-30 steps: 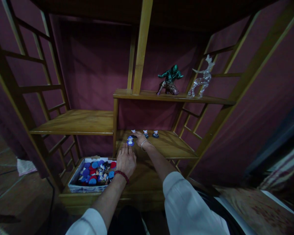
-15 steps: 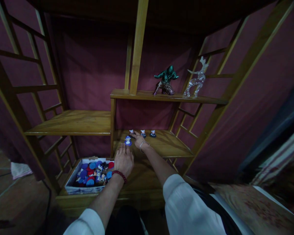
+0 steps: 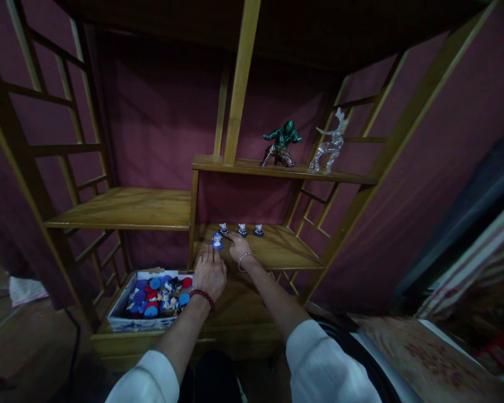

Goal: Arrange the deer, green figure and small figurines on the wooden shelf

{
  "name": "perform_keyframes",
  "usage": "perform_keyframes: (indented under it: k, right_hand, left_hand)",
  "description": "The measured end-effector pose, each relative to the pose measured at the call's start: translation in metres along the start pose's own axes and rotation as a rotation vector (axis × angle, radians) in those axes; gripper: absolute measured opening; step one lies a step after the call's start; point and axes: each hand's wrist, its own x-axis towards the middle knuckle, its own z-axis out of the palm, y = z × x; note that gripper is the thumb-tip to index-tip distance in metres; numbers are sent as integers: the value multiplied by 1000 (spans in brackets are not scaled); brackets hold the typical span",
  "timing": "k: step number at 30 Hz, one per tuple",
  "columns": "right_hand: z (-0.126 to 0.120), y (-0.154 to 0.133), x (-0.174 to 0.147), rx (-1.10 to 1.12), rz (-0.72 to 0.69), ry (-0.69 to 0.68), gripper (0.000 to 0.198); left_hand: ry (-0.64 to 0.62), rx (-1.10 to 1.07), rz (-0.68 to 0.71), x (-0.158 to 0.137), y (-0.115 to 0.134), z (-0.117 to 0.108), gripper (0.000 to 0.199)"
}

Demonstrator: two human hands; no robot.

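Observation:
My left hand (image 3: pixel 210 274), with a dark red bead bracelet, lies palm down at the shelf's front edge. Its fingers are stretched out just below a small purple-based figurine (image 3: pixel 217 241); whether they touch it I cannot tell. My right hand (image 3: pixel 238 247), wearing a silvery bangle, rests beside that figurine with its index finger extended and nothing held. The fingertip is close to a small dark-based figurine (image 3: pixel 223 228) at the left of the back row. Two similar figurines, a middle one (image 3: pixel 242 230) and a right one (image 3: pixel 258 230), stand in line with it.
An open box (image 3: pixel 140 323) of several figurines with red, blue and purple bases sits at the lower left. On the upper shelf (image 3: pixel 243 165) stand a green and bronze crouching statue (image 3: pixel 282 144) and a clear deer ornament (image 3: pixel 331 146). A wooden upright (image 3: pixel 193 218) borders the lower shelf (image 3: pixel 283 249).
My right hand has drawn back slightly from the left dark-based figurine, which now shows more fully. The view has shifted a little; my left hand stays by the purple-based figurine.

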Motion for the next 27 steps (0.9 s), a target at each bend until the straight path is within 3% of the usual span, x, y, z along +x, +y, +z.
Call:
perform_keyframes:
  k: [11,27]
  right_hand:
    - [3,-9,-12,79,46,-21,32]
    - [4,-12,-15,32,52,-41,31]
  left_hand:
    - [11,-20,0,-1,-1,2,43]
    - [-12,-43,-22,1,1,-1,46]
